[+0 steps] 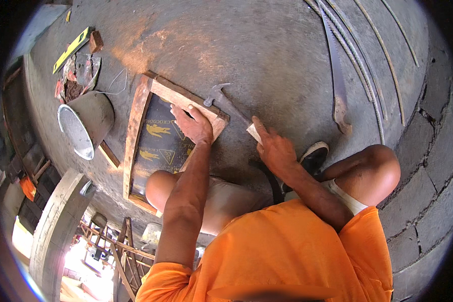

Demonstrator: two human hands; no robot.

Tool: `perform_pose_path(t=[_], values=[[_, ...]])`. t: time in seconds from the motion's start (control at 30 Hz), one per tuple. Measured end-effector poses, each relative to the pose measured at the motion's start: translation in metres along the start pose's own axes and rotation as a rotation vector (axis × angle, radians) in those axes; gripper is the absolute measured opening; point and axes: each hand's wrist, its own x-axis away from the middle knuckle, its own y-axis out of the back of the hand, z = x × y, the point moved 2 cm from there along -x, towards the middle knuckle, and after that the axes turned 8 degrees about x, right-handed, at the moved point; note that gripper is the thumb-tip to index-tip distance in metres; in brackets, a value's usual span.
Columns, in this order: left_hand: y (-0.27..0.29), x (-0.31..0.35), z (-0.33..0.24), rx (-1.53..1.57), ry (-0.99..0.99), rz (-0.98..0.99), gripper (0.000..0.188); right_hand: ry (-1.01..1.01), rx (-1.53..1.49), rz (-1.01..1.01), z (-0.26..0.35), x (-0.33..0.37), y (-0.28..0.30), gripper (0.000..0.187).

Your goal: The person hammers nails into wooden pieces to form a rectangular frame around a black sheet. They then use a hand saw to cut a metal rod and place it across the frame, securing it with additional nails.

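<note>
A wooden frame (pixel 134 136) with a dark printed panel (pixel 158 133) inside it lies on the floor before me, at my left. My left hand (pixel 194 125) rests on the inner side of its far rail, fingers stretched and apart. In my right hand (pixel 278 153) is a claw hammer (pixel 231 105), gripped by its pale handle end. The hammer's head hangs at the outer edge of that same rail, near the frame's right corner; whether it touches the wood I cannot tell. No nail can be made out.
A bucket (pixel 99 115) lies tipped at the left, near a torn bag (pixel 83 73), a yellow level (pixel 71 50) and a small brick-coloured block (pixel 96 42). A handsaw (pixel 338 85) and several bent steel bars (pixel 382 50) lie at the right, before a block wall (pixel 423 196).
</note>
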Motion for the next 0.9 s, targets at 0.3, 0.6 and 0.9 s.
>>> perform_pose_path(t=[0.3,0.6,0.9], values=[[0.002,0.002,0.0,0.015,0.006,0.023,0.072,-0.036,0.038,0.052,-0.008,0.008,-0.014,0.083],[0.003,0.001,-0.007,-0.034,-0.019,-0.014,0.072,-0.043,0.0,-0.03,-0.017,0.011,-0.024,0.082],[0.003,0.001,-0.006,-0.065,0.028,0.043,0.078,-0.055,-0.087,0.015,-0.013,0.012,-0.028,0.084]])
